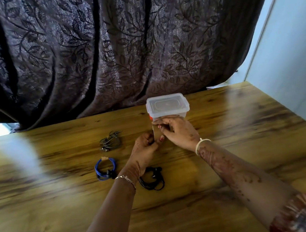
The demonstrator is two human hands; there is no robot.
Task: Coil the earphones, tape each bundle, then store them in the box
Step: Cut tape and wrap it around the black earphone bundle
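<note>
Three coiled earphone bundles lie on the wooden table (pixel 233 142). A grey bundle (pixel 110 141) is farthest, a blue bundle (pixel 105 168) with a tan tape piece on top lies nearer, and a black bundle (pixel 152 179) sits partly under my left wrist. Between my hands stretches a strip of brown tape (pixel 157 133). My left hand (pixel 145 151) pinches its lower end and my right hand (pixel 176 130) pinches its upper end. A clear plastic box (pixel 167 106) with its lid on stands just behind my right hand. The tape roll is hidden.
A dark leaf-patterned curtain (pixel 115 41) hangs along the table's far edge. A pale wall (pixel 299 51) runs along the right side. Something small and orange (pixel 150 117) shows at the box's left side.
</note>
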